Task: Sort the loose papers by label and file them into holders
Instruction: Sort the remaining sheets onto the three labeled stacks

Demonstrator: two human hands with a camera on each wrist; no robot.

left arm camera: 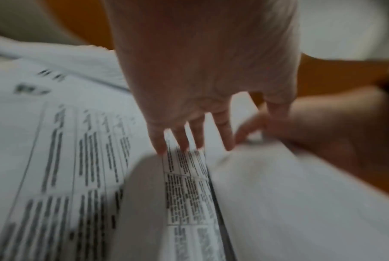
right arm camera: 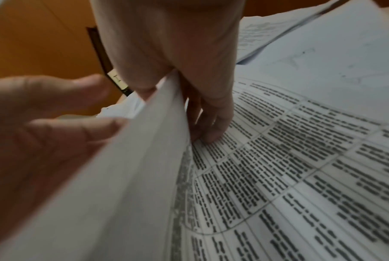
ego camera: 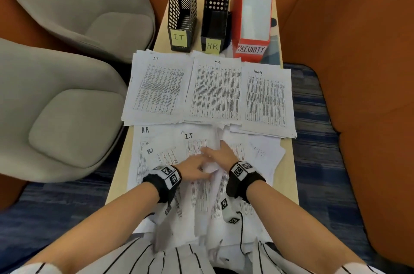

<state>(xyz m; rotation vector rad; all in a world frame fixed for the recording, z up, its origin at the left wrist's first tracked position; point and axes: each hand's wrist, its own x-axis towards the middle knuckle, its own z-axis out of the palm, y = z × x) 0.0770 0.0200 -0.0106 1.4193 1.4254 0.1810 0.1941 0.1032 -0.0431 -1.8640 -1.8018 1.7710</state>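
Three sorted piles lie side by side in the head view: the IT pile (ego camera: 156, 87), the HR pile (ego camera: 215, 90) and the Security pile (ego camera: 266, 98). Behind them stand the black IT holder (ego camera: 181, 4), the black HR holder (ego camera: 216, 9) and the red Security holder (ego camera: 253, 11). Nearer me, loose papers (ego camera: 165, 150) are spread out, overlapping. My right hand (ego camera: 220, 152) (right arm camera: 180, 114) pinches the edge of a raised sheet (right arm camera: 133, 167) between thumb and fingers. My left hand (ego camera: 195, 168) (left arm camera: 189, 146) touches the papers beside it with straight, spread fingers.
The narrow wooden table (ego camera: 287, 184) is almost covered by paper, and some sheets hang over its near edge onto my lap. Two grey chairs (ego camera: 67, 128) stand close on the left. Orange padded walls (ego camera: 358, 72) enclose the right and back.
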